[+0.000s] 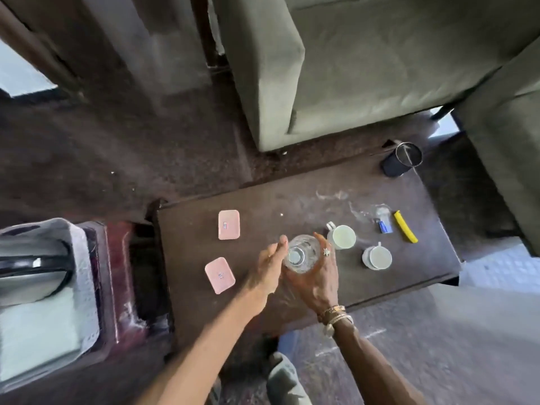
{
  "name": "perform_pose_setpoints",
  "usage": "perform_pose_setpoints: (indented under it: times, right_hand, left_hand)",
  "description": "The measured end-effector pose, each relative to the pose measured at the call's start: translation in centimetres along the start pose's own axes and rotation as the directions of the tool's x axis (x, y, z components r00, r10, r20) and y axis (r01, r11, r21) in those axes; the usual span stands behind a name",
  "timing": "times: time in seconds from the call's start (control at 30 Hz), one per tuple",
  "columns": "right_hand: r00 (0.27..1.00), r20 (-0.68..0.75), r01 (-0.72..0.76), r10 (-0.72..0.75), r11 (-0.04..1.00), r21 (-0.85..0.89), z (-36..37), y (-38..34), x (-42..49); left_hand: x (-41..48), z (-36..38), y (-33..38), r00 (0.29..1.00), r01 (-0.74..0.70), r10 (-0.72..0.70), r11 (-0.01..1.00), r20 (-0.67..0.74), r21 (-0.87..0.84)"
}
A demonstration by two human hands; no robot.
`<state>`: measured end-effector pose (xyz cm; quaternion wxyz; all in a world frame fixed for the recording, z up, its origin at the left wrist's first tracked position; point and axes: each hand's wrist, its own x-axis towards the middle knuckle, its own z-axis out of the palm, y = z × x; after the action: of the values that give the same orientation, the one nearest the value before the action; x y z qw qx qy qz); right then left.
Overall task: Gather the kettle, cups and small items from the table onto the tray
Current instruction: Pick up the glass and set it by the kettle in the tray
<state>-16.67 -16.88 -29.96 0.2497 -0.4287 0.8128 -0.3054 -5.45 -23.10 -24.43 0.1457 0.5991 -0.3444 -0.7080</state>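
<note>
Glass [301, 254] gripped in my right fingers [321, 242], left fingers [281, 244] open alongside; slick sides could slip, hitting the cup [341, 236].

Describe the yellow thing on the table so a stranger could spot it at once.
Find the dark low table before the grey-green sofa. At its right end, beyond the two white cups, lies a slim yellow stick beside a small blue item. It is the only yellow thing there.
</note>
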Motion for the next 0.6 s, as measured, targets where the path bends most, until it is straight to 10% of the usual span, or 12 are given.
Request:
perform_pose_setpoints:
  times: [0.6]
  right_hand:
    - [0.976,0.215,0.026,0.033,0.963,-0.268,6.9,5.1,15.0]
  left_hand:
    - [15.8,1.7,0.5,0.993,0.117,-0.119,0.984,-0.006,-0.131]
